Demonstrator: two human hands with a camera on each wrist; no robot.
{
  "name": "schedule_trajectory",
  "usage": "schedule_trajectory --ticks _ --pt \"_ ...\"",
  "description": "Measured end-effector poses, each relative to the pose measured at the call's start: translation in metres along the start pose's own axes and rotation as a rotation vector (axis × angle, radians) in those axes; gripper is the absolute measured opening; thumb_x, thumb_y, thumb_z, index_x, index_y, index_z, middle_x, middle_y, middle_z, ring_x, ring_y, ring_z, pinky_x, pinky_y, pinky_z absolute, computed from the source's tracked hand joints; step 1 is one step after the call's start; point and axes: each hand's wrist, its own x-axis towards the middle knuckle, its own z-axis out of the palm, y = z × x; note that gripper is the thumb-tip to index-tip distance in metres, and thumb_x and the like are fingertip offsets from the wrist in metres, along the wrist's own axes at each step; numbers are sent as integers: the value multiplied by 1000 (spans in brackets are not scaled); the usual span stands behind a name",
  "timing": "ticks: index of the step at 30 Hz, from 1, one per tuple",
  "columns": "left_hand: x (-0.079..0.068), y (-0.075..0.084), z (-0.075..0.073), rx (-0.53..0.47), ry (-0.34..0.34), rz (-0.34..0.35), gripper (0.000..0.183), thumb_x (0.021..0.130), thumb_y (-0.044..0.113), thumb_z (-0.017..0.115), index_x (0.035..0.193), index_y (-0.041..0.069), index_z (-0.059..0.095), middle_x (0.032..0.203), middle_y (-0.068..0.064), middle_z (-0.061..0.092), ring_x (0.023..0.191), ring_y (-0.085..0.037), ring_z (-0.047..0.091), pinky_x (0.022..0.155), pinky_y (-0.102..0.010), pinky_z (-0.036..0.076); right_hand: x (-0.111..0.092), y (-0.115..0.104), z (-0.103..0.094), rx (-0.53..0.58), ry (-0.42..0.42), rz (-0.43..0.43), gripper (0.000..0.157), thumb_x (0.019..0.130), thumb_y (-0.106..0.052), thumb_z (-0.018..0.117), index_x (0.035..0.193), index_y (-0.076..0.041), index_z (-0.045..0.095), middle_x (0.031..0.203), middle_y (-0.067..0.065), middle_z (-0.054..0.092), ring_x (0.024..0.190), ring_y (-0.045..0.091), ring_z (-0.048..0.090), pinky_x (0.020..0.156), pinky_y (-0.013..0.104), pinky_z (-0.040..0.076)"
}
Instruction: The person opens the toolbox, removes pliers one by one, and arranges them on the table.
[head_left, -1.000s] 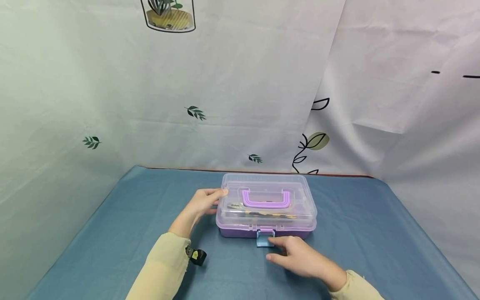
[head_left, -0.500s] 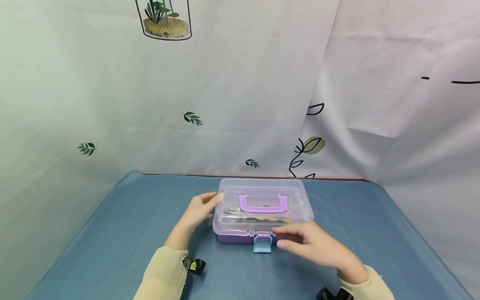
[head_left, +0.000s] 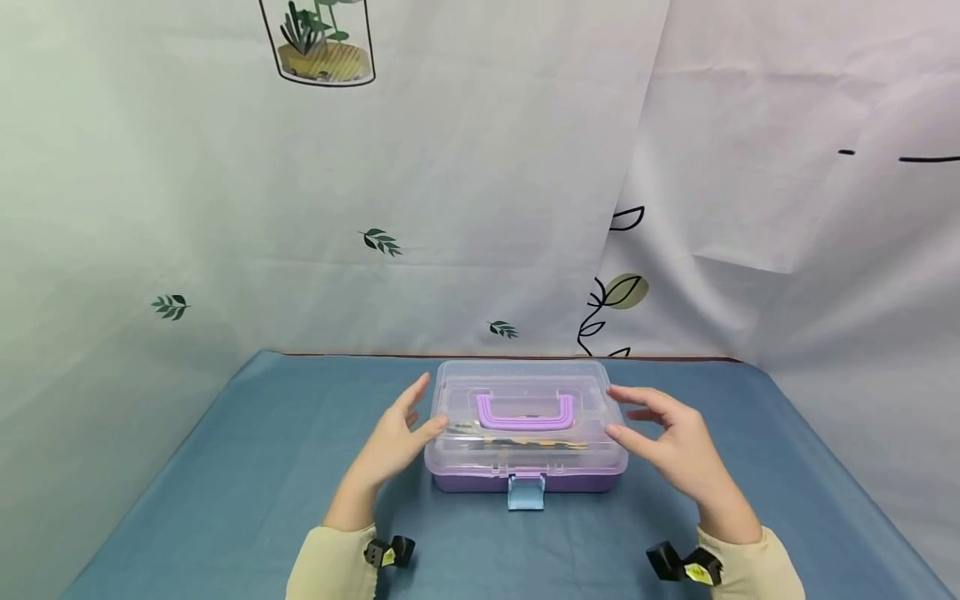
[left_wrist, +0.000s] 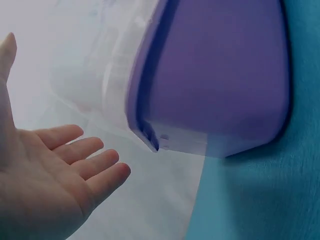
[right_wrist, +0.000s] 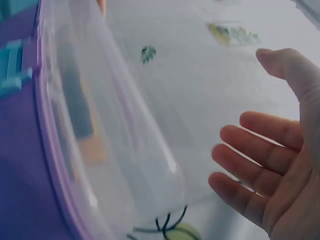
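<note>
A plastic storage box (head_left: 480, 483) with a purple base and a clear lid (head_left: 457, 454) sits on the blue cloth. A purple handle (head_left: 525, 422) lies folded on the lid, and the blue front latch (head_left: 526, 493) hangs down, unfastened. Through the lid some yellowish and dark contents show, too blurred to name. At the box's left side is my left hand (head_left: 390, 442), fingers spread; the left wrist view shows its fingers apart from the purple wall (left_wrist: 215, 75). Beside the right side my right hand (head_left: 678, 446) is held with extended fingers, gripping nothing; the right wrist view shows a gap before the lid.
Blue cloth (head_left: 247, 467) covers the table around the box. A white curtain with printed plants (head_left: 487, 167) stands close behind the table's back edge and along both sides. Small black cameras (head_left: 390, 552) are worn on both wrists.
My right hand has moved from the front latch to the box's right side. My left hand has come slightly away from the box's left edge. The latch was down throughout.
</note>
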Motion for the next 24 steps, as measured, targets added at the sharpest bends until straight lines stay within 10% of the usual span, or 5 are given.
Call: schedule_trajectory --ticks 10,24 --pt "-3 -5 4 33 -66 7 109 74 34 79 153 18 6 160 -8 7 142 -42 16 112 -57 25 3 28 -7 -15 -282 249 96 78 -30 78 152 -18 19 151 20 29 134 40 34 101 59 38" --pt "-3 -7 7 27 -176 -46 129 64 35 87 153 15 -5 160 -9 -3 147 -29 -1 116 -57 11 0 45 6 -12 -499 365 121 69 -43 81 153 -12 0 156 23 13 141 46 16 104 68 26"
